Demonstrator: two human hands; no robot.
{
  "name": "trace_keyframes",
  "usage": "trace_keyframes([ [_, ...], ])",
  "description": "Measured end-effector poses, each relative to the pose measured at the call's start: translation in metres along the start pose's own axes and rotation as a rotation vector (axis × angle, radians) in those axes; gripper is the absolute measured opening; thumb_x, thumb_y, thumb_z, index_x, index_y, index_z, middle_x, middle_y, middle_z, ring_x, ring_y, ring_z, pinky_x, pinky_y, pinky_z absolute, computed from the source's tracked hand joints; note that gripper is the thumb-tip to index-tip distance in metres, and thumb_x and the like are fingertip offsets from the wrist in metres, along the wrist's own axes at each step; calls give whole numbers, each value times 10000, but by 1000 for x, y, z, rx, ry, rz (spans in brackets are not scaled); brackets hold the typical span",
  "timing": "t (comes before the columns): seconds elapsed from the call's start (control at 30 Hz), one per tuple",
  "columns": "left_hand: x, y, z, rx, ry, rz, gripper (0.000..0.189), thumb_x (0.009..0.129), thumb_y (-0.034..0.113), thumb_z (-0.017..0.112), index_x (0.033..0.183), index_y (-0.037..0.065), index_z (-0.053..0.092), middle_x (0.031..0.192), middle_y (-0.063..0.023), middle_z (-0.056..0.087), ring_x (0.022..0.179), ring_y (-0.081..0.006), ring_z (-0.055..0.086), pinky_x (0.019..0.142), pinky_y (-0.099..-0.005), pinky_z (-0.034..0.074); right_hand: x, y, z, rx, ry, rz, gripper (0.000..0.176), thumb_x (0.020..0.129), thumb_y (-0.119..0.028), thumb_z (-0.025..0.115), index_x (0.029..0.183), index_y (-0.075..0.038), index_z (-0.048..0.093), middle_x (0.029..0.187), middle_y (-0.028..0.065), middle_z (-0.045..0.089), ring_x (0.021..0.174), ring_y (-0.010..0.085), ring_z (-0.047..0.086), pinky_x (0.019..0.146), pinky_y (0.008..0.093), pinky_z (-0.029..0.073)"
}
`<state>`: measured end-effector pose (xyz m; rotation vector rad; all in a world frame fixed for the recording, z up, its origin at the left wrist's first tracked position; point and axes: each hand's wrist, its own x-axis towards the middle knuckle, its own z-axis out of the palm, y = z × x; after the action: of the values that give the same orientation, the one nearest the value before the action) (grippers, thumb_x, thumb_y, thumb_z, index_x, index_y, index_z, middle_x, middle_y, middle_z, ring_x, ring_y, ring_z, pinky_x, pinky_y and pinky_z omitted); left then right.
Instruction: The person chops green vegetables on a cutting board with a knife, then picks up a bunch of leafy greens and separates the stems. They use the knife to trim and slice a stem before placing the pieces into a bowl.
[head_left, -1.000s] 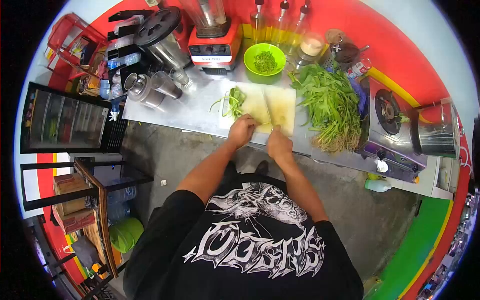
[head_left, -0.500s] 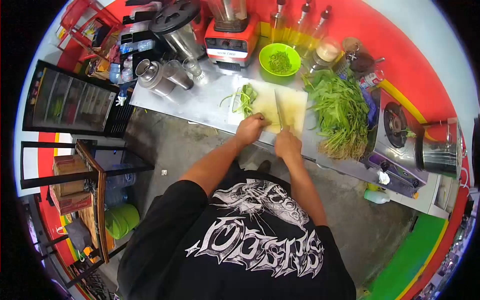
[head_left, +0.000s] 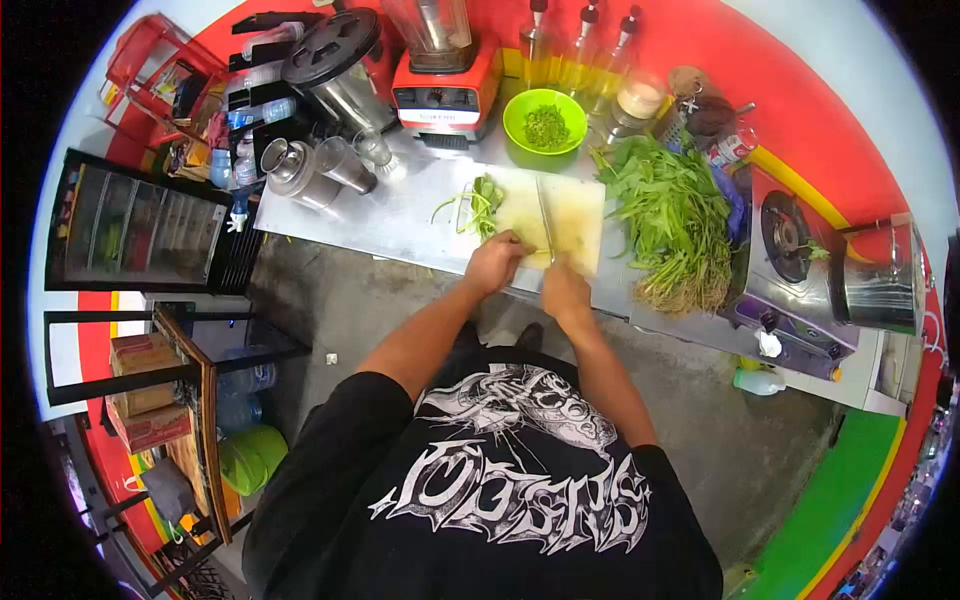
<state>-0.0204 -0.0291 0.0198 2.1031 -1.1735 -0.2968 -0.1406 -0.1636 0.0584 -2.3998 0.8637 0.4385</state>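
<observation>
My right hand (head_left: 566,290) is closed around the handle of a kitchen knife (head_left: 545,220), whose blade points away from me over the white cutting board (head_left: 582,215). Left of the blade, the closed fingers of my left hand (head_left: 495,264) press at the board's near edge. A thin green stalk (head_left: 538,251) shows at those fingertips, mostly hidden by them. Cut leafy greens (head_left: 484,205) lie on the board's left side, with stems hanging past its edge. Behind the board stands a lime-green bowl (head_left: 515,135) containing chopped greens (head_left: 546,126). A big bunch of leafy greens (head_left: 672,220) with roots lies to the right.
A red blender (head_left: 445,95), a steel shaker (head_left: 292,170) and glasses (head_left: 345,162) stand at the back left of the steel counter (head_left: 400,215). Oil bottles (head_left: 578,62) line the red wall. A gas stove (head_left: 790,270) with a pot (head_left: 880,285) is at the right.
The view has shifted slightly, so the counter appears a little further left. Both hands keep their places at the board, and the knife stands slightly more upright in view.
</observation>
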Motion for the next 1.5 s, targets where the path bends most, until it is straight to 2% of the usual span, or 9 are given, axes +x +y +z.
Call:
trace_keyframes([
  [0.07,0,-1,0,47,3,22,288,844,29,625,1074,135,762,1012,-103,657,966,-329,659,831,-421,543,8,2,-1,-84,40,-59,324,913,-128,554,1192,29,503,1046,276,710,1005,422,698,877,482,548],
  [0.4,5,6,-2,-46,17,-50,166,864,44,629,989,101,722,1029,-130,657,975,-360,649,820,-439,534,-4,-6,-7,-30,66,-27,331,951,-138,489,1215,63,489,1034,284,708,997,428,698,882,501,543],
  [0.5,9,5,-4,27,-38,-70,160,854,28,656,1012,49,678,979,-152,646,933,-356,653,799,-427,529,-4,-9,-17,-55,-2,-25,322,951,-122,492,1216,61,484,1030,282,709,993,427,699,882,498,542],
  [0.67,22,-1,-2,-130,-188,-273,139,835,75,657,971,75,690,976,-147,687,953,-324,678,828,-433,535,6,4,7,-14,21,-18,403,952,-188,499,1251,81,469,1063,300,695,1016,457,679,885,517,531],
  [0.93,30,-4,-4,-70,-236,-242,137,809,94,677,943,69,693,921,-134,715,914,-302,690,824,-409,544,-4,1,-2,-29,19,-37,402,939,-171,505,1251,80,480,1049,309,693,1001,461,680,871,521,531],
  [1.0,30,-5,-2,-91,-221,-263,137,801,60,708,933,27,689,855,-136,701,816,-268,690,761,-386,545,-1,4,1,-29,49,-27,400,929,-158,507,1252,77,484,1036,303,697,991,456,684,864,518,534],
  [1.17,29,-14,3,-105,-210,-242,133,791,48,707,920,22,688,853,-136,698,804,-265,687,756,-380,544,-10,-8,-23,-74,-10,-53,381,930,-140,474,1247,70,492,1008,304,703,976,451,692,873,524,535],
  [1.23,30,-12,3,-111,-201,-227,130,790,45,707,916,21,688,854,-136,698,803,-263,688,756,-377,543,-3,-1,-4,-78,33,-56,361,930,-135,474,1231,63,502,1009,300,705,985,440,695,877,519,537],
  [1.5,30,-7,2,-121,-196,-285,135,783,32,724,911,10,688,825,-141,707,792,-268,701,758,-370,551,-7,-9,-15,-89,-12,-56,383,898,-116,551,1232,58,486,1049,280,710,999,401,704,868,484,546],
])
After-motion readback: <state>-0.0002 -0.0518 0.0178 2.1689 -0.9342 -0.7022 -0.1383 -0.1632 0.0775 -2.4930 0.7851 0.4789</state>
